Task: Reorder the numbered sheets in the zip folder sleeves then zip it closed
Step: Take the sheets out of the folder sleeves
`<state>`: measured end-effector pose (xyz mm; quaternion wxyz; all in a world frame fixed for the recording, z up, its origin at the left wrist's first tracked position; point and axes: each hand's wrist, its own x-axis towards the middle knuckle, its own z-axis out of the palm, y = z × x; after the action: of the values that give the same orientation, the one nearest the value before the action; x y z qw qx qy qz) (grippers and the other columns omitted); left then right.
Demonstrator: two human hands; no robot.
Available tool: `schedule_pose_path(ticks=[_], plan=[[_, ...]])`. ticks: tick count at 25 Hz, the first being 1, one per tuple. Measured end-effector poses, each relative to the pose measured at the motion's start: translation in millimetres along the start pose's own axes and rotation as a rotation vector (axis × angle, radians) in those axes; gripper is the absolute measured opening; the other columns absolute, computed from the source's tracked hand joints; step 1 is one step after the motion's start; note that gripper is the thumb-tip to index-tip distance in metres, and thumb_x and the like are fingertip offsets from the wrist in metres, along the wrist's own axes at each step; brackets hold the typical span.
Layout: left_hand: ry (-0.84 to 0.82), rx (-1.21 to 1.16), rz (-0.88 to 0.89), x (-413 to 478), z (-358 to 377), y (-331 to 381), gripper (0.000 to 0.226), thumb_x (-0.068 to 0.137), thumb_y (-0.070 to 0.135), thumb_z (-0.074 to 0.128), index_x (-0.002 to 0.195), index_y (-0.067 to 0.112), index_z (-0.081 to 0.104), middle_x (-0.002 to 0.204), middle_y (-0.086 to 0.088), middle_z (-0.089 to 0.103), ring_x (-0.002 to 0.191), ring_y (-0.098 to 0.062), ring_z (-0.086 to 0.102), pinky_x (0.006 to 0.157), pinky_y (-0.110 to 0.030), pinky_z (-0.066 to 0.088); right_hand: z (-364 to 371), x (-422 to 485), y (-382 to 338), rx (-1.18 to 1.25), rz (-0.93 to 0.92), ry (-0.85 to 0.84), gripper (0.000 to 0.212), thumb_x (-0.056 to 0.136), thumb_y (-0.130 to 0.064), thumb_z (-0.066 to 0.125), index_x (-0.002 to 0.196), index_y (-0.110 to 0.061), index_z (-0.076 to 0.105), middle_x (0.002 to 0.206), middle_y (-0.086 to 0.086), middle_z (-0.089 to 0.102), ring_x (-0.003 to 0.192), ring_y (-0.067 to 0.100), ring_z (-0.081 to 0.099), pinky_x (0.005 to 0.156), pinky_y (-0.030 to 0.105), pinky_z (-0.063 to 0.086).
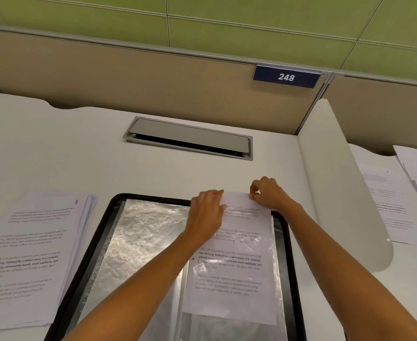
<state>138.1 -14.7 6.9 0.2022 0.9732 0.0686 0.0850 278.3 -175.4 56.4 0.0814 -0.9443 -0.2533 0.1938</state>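
Observation:
An open black zip folder (pixel 99 242) lies on the desk with clear plastic sleeves (pixel 143 232) spread across both halves. A printed sheet (pixel 237 279) sits part way in the right-hand sleeve, and its top edge sticks out past the folder's far rim. My left hand (pixel 207 212) holds the sheet's top left corner, fingers curled over the edge. My right hand (pixel 267 193) pinches the top right corner. A stack of printed sheets (pixel 30 247) lies left of the folder, the top one marked 8.
A grey cable hatch (pixel 190 139) is set in the desk beyond the folder. A white curved divider (pixel 337 180) stands on the right, with more papers (pixel 394 200) on the neighbouring desk. A tan partition with a blue 248 sign (pixel 286 77) closes the back.

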Motion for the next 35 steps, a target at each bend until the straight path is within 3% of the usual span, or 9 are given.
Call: schedule_pose_path(ticks=[4, 7, 9, 12, 15, 17, 20, 27, 35], plan=[[-0.078, -0.083, -0.326, 29, -6, -19, 0.055, 0.103, 0.038, 0.037, 0.15, 0.011, 0.025, 0.141, -0.011, 0.047, 0.129, -0.028, 0.042, 0.106, -0.044, 0.033, -16, 8, -3, 0.276, 0.022, 0.157, 0.017, 0.099, -0.022, 0.051, 0.111, -0.01, 0.055, 0.106, 0.007, 0.062, 0.091, 0.021, 0.056, 0.079, 0.031, 0.047], [-0.14, -0.358, -0.466, 46, -9, -33, 0.065, 0.098, 0.047, 0.046, 0.149, 0.011, 0.026, 0.127, -0.009, 0.061, 0.117, -0.029, 0.056, 0.101, -0.048, 0.044, -26, 7, -5, 0.462, 0.031, 0.28, 0.018, 0.099, -0.023, 0.052, 0.111, -0.01, 0.056, 0.101, 0.002, 0.057, 0.091, 0.019, 0.054, 0.074, 0.025, 0.04], [-0.19, -0.6, -0.526, 55, -14, -34, 0.065, 0.093, 0.045, 0.057, 0.144, 0.009, 0.038, 0.123, -0.01, 0.063, 0.111, -0.027, 0.061, 0.097, -0.044, 0.048, -32, 7, -3, 0.579, 0.004, 0.348, 0.015, 0.097, -0.024, 0.056, 0.106, -0.012, 0.058, 0.1, 0.002, 0.06, 0.09, 0.019, 0.057, 0.069, 0.021, 0.041], [-0.109, -0.949, -0.676, 69, -15, -38, 0.049, 0.086, 0.028, 0.072, 0.126, 0.004, 0.059, 0.122, -0.01, 0.064, 0.103, -0.023, 0.064, 0.092, -0.036, 0.052, -35, 5, 7, 0.928, 0.068, 0.405, 0.025, 0.092, -0.028, 0.064, 0.111, -0.014, 0.058, 0.095, 0.005, 0.068, 0.086, 0.017, 0.064, 0.07, 0.025, 0.049], [-0.009, -1.079, -0.777, 76, -13, -44, 0.049, 0.081, 0.028, 0.077, 0.119, 0.001, 0.063, 0.118, -0.012, 0.067, 0.103, -0.027, 0.066, 0.094, -0.044, 0.053, -24, -2, 18, 1.21, 0.265, 0.309, 0.044, 0.085, -0.028, 0.073, 0.121, -0.012, 0.055, 0.101, 0.008, 0.069, 0.092, 0.024, 0.068, 0.074, 0.038, 0.058], [0.039, -1.148, -0.781, 79, -14, -42, 0.042, 0.083, 0.027, 0.074, 0.116, 0.002, 0.064, 0.11, -0.012, 0.07, 0.095, -0.025, 0.068, 0.085, -0.041, 0.057, -6, -6, 26, 1.226, 0.351, 0.195, 0.047, 0.082, -0.024, 0.077, 0.121, -0.007, 0.057, 0.107, 0.011, 0.069, 0.095, 0.028, 0.069, 0.081, 0.044, 0.058], [0.119, -1.215, -0.748, 84, -22, -32, 0.024, 0.089, 0.023, 0.068, 0.108, 0.008, 0.066, 0.099, -0.007, 0.072, 0.083, -0.02, 0.068, 0.067, -0.03, 0.056, 17, -11, 29, 1.219, 0.38, 0.129, 0.028, 0.085, -0.009, 0.071, 0.111, 0.0, 0.065, 0.108, 0.015, 0.071, 0.092, 0.028, 0.07, 0.075, 0.039, 0.059], [0.037, -1.274, -0.675, 88, -41, -27, 0.02, 0.091, 0.019, 0.066, 0.109, 0.01, 0.067, 0.099, -0.003, 0.071, 0.084, -0.016, 0.068, 0.066, -0.027, 0.055, 2, -2, 22, 1.305, 0.318, 0.371, 0.008, 0.089, -0.01, 0.066, 0.095, -0.01, 0.071, 0.1, 0.011, 0.073, 0.095, 0.03, 0.069, 0.09, 0.047, 0.055], [0.194, -1.306, -0.554, 88, -75, -26, 0.015, 0.092, 0.015, 0.063, 0.105, 0.009, 0.067, 0.094, 0.002, 0.071, 0.081, -0.008, 0.069, 0.068, -0.021, 0.055, -38, -7, 0, 1.434, 0.13, 0.456, 0.021, 0.088, -0.014, 0.068, 0.107, -0.006, 0.07, 0.1, 0.006, 0.074, 0.093, 0.022, 0.071, 0.074, 0.036, 0.058]])
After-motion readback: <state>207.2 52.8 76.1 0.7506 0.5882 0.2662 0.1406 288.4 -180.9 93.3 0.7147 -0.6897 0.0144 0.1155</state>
